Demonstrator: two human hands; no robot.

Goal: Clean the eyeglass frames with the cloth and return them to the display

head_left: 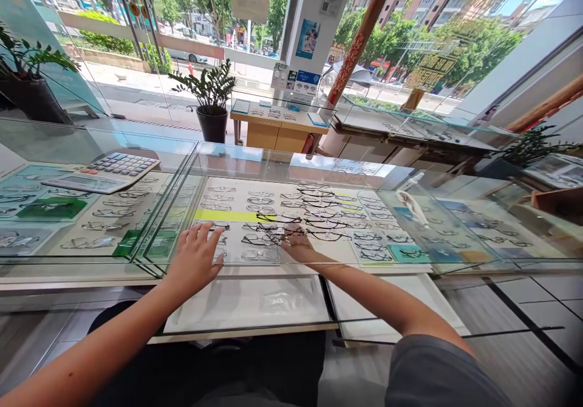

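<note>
Loosely splayed left hand [194, 258], grip released; right hand [298, 246] at dark thin-rimmed spectacles [279, 219], grip unclear.

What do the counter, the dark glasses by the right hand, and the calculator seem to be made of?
Counter: clear, glossy glass on top, judging by reflections and its see-through panels.
Glasses: dark, thin rims, perhaps metal or plastic; too small to tell.
Calculator: probably pale, smooth plastic, given its opaque casing and raised keys.

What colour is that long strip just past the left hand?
The strip is bright yellow-green, best seen in the head view.
</note>
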